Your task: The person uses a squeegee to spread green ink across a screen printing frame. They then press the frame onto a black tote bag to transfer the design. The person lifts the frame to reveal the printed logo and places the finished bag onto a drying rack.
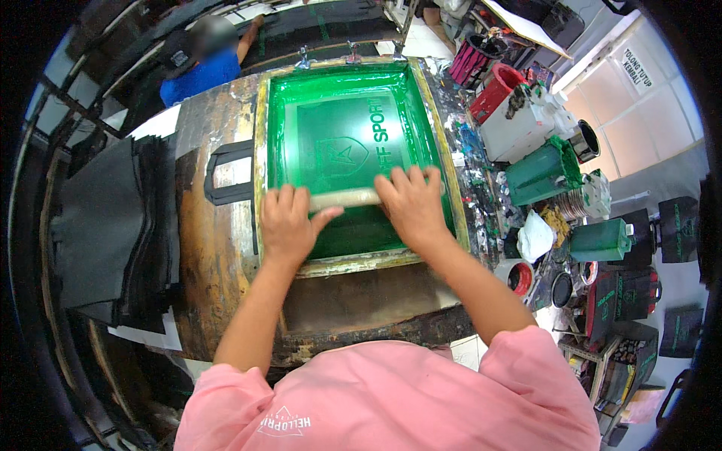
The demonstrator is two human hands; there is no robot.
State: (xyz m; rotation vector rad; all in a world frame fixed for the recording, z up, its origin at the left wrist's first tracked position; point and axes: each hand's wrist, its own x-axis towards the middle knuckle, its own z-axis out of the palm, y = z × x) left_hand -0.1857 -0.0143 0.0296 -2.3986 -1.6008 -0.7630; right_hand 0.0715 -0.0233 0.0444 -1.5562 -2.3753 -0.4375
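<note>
A screen-printing frame (353,263) lies on the worn table, its mesh coated with wet green ink (301,98) and showing a shield design and lettering. Across the near half of the mesh runs a pale-handled squeegee (346,199). My left hand (286,225) is closed on its left end, with the thumb along the handle. At the right end, the fingers of my right hand (412,207) wrap over the same squeegee. Its blade is hidden from view. From under the frame's left side sticks out a black bag handle (210,177).
Stacked black fabric pieces (116,225) lie at the left. Metal hinge clamps (352,52) hold the frame's far edge. Green-stained containers (543,174), a red tub (492,92) and an ink-spattered ledge line the right. A person in blue (199,79) works at the far left.
</note>
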